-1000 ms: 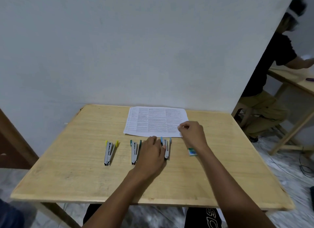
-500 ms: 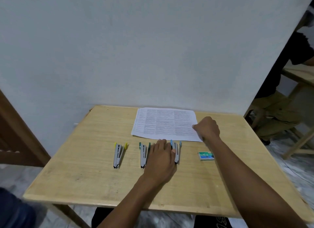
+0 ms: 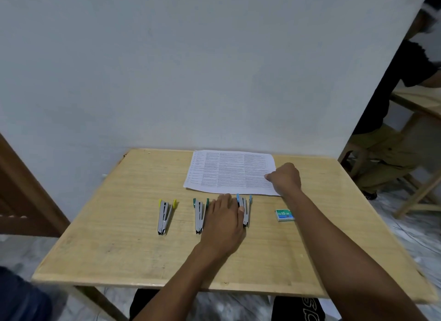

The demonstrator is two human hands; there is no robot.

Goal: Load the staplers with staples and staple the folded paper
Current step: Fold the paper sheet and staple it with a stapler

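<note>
**Left hand flat among the staplers, right hand at the paper's edge**

A light wooden table [image 3: 119, 249] stands against a pale grey wall [image 3: 191, 69]. A white printed sheet of paper [image 3: 229, 172] lies flat and unfolded at the table's far edge. Nearer the person, three small metal staplers lie in a row, each hinged apart in a narrow V: a yellow-tipped stapler [image 3: 164, 215] on the left, a green-tipped stapler [image 3: 198, 215] in the middle and a blue-tipped stapler [image 3: 246, 210] on the right. A small green box of staples [image 3: 284, 215] lies to the right of the row, apart from it.

The left hand [image 3: 223, 222] rests palm down on the table between the green-tipped and blue-tipped staplers. Its fingers are straight and together, and its thumb touches the blue-tipped stapler. The right hand [image 3: 285, 179] sits at the paper's right edge with its fingers curled and its thumb tip on top of the sheet, pinching that edge. The fingers below are hidden.

At the far right, beyond the wall's corner, another person in dark top and olive trousers [image 3: 391, 148] sits at a second wooden table.
</note>
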